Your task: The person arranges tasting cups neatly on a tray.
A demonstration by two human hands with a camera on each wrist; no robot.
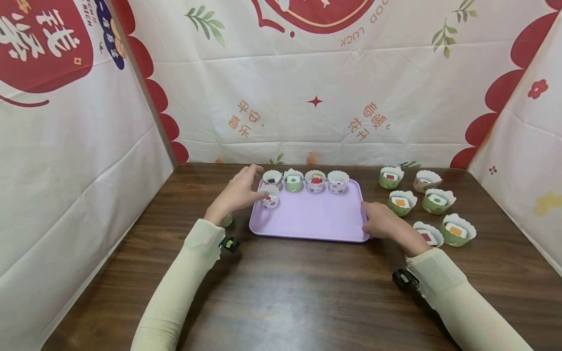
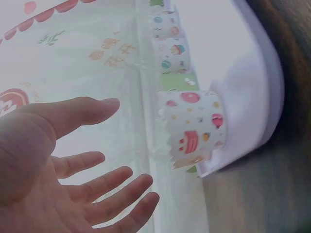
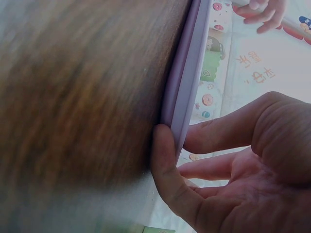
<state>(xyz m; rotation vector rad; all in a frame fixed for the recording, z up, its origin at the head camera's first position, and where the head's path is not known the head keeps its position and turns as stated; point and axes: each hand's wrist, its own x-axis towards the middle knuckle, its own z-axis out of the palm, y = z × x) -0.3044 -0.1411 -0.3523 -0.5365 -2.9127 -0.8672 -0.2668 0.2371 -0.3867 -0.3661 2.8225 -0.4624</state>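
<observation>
A lilac tray lies in the middle of the brown table. Along its back edge stand several paper cups with small toy cakes inside. One more white patterned cup stands at the tray's left edge. My left hand hovers just left of that cup, with its fingers spread and a gap between them and the cup. My right hand pinches the tray's right rim, with the thumb on the outer side and the fingers on the inner side.
Several green and white cups with toy cakes stand on the table right of the tray. A green cup shows partly under my left wrist. Printed cloth walls close the table on three sides. Bare wood lies in front.
</observation>
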